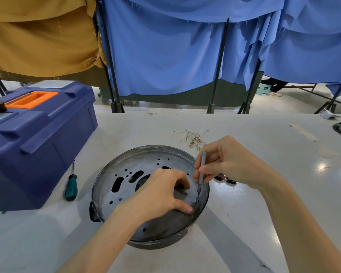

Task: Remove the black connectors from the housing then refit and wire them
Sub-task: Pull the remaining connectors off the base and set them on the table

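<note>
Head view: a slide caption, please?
Right hand holds a slim grey screwdriver tip-down on the round dark metal housing; left hand rests inside it.

Toolbox (pixel 37 144) and screwdriver (pixel 71 187) block left of the housing (pixel 124 162).

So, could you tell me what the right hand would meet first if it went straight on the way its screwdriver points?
The right hand holds a grey screwdriver aimed down at a screw in the housing plate, beside the left hand; that screw comes first, probably touched, though depth is unclear.
</note>
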